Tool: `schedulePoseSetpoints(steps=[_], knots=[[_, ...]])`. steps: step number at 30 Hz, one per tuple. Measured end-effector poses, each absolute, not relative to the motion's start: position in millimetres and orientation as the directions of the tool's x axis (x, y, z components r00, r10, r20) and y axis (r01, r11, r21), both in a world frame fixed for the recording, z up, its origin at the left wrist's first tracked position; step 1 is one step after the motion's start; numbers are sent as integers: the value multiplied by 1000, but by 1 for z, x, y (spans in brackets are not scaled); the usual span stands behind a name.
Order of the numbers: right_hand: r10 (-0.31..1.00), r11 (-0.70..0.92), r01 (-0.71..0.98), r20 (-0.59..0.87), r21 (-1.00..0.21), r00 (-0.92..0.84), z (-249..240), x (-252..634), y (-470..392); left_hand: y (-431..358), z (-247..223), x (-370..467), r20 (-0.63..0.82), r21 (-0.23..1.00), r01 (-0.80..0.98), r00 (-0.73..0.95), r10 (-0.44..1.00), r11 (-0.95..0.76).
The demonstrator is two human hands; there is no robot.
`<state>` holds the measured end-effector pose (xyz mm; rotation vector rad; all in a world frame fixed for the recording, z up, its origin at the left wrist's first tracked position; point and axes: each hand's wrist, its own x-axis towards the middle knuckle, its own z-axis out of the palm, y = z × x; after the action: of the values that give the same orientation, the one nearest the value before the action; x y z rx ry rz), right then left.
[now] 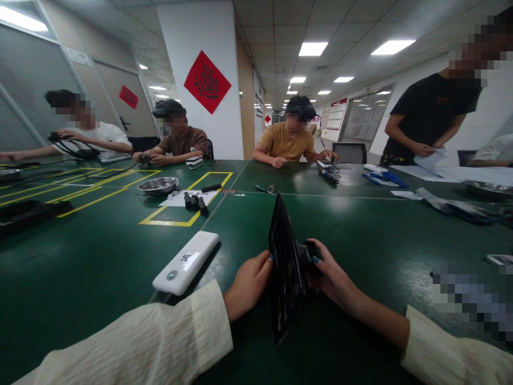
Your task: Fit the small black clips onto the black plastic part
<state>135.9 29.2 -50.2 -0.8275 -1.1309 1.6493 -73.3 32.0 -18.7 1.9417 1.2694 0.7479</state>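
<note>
The panel (284, 267), black and thin, stands nearly edge-on to the camera above the green surface (368, 230), between the two hands. The left hand (249, 280) is clamped on its near side edge, thumb against one face. The right hand (329, 272) grips the black bracket (309, 258) on the other face. A white power bank (186, 263) lies left of the left hand; a metal bowl (158, 185) sits farther off.

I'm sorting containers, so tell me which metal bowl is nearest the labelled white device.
The middle bowl, beside the paper bearing black parts; the left bowl and right bowl sit out at the picture's edges.
</note>
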Motion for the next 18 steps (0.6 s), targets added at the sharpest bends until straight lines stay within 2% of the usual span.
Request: schedulePoseSetpoints(steps=[18], knots=[[938,-113,-329,8,-938,-346,-56,139,31,33,-21,-74,102,831,484,354,930,-275]])
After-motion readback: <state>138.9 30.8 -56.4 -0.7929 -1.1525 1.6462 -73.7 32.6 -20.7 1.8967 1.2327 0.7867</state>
